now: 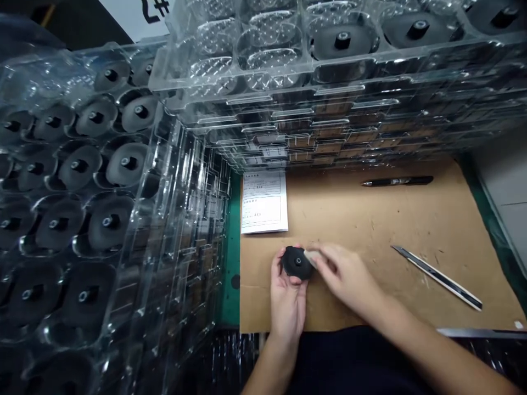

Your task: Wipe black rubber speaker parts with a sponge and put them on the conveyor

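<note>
My left hand [288,288] is closed round the rim of a round black plastic part [293,266], which has a small hub in its middle. The part is held face up over the brown cardboard [329,214]. At its right edge, my right hand [340,269] pinches a small pale piece [309,257] against the rim. That piece is mostly covered by the fingers, so I cannot tell its kind. A printed paper slip [264,206] lies just beyond the left hand. To the right of the hands rests a utility knife [438,277].
A tall stack of clear plastic trays [263,90] stands at the back, its top tray partly filled with black parts [342,41]. Another tray stack [140,241] rises on the left, holding several similar parts. A black pen [397,181] lies at the cardboard's far right.
</note>
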Tool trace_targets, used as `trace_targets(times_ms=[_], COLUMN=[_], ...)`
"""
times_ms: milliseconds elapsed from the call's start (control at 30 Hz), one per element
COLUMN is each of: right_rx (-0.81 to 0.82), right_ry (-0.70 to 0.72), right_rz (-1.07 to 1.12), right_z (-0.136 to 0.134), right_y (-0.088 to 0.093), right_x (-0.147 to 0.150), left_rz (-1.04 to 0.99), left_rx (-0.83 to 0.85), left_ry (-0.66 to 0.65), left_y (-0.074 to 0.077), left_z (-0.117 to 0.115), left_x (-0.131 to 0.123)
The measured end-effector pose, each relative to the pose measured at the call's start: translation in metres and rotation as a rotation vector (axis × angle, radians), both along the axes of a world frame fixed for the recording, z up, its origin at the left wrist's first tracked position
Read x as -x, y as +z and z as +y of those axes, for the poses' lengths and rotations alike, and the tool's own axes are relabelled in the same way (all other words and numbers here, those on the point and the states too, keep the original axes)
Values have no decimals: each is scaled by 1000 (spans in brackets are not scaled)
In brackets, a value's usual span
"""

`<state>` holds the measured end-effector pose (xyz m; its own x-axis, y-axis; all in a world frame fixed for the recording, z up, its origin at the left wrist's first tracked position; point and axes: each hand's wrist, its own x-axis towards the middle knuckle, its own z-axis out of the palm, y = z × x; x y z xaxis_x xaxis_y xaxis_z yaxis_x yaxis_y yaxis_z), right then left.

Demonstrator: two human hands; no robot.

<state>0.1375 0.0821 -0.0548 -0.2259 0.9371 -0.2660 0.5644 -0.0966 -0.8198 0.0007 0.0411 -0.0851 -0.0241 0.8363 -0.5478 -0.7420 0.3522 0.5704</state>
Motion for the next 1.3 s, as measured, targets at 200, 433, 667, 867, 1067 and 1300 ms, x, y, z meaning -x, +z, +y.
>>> trace_targets(times_ms=[200, 433, 667, 867, 1067, 1300], right_rx=[27, 61, 51, -17, -167, -137], right_ry=[95, 114, 129, 96, -75, 161], right_rz=[4, 21, 36, 32, 34, 159], right_z=[4, 5, 2, -1, 2, -26], right_y=[7, 8, 11, 6, 23, 71], right_x=[2, 1, 4, 2, -1, 8], left_rz=[17, 8, -25, -18, 13, -7], left_rx=[40, 55, 43, 19, 17, 70], left_ry=[-2, -3, -7, -42, -167, -237], left_y=[0, -1, 1, 2, 10, 44], left_z=[0, 0, 1, 3, -1, -14], left_x=[1, 1, 1, 1, 4, 5])
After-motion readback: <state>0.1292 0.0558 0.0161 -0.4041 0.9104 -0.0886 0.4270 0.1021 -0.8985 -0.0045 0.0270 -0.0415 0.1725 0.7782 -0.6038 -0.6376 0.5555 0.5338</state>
